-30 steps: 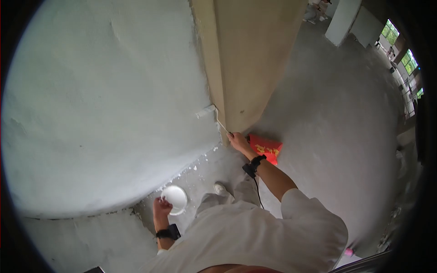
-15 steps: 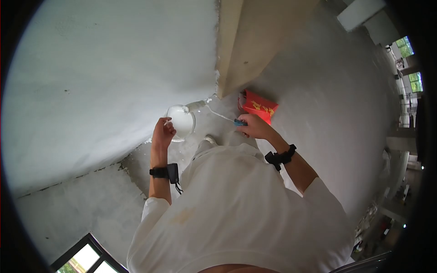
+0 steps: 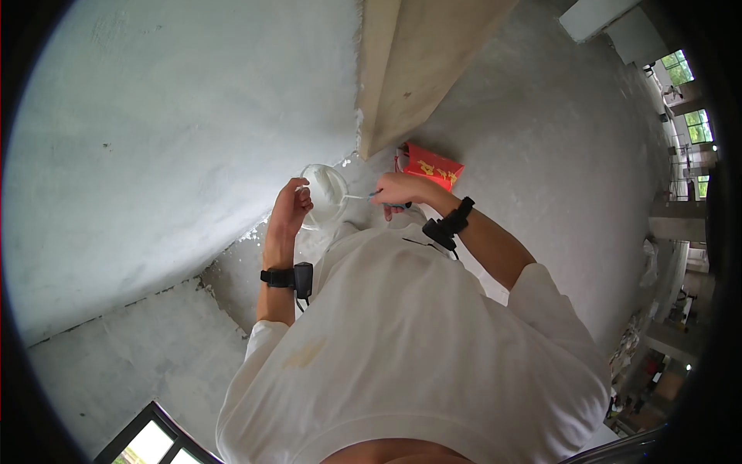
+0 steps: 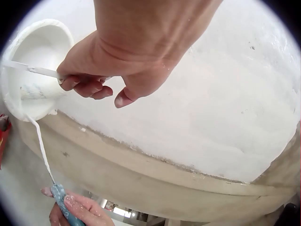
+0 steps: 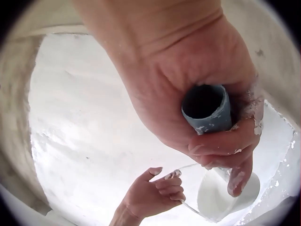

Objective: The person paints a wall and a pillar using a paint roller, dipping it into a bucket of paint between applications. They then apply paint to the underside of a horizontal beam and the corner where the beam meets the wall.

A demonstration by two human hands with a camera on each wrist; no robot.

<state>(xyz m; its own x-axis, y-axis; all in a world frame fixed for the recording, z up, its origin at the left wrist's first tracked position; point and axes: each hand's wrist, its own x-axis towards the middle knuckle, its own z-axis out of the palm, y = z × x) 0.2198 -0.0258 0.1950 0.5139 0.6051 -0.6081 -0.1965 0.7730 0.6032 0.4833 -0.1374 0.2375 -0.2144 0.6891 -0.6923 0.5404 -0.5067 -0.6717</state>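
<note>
My left hand [image 3: 294,207] grips the thin white handle [image 4: 40,70] of a white bucket [image 4: 66,34] of paint, its fingers curled round the strip. My right hand [image 3: 400,188] holds a paint roller by its blue handle [image 5: 209,110], whose hollow end faces the right wrist camera. The roller's bent white rod [image 4: 41,146] runs over the bucket's rim, and its paint-covered sleeve [image 4: 40,91] lies inside the bucket. White paint specks show on the fingers of the right hand in the right wrist view.
The white-coated wall [image 3: 209,147] rises beside the bucket and ends at a tan pillar [image 3: 421,62]. A red bag [image 3: 433,165] with gold lettering lies on the grey floor [image 3: 556,170] near the right hand. White drips mark the floor along the wall's foot.
The roller has come off the wall, down and left into the bucket. My right hand moved with it, closer to the left hand, which has taken hold of the bucket's handle.
</note>
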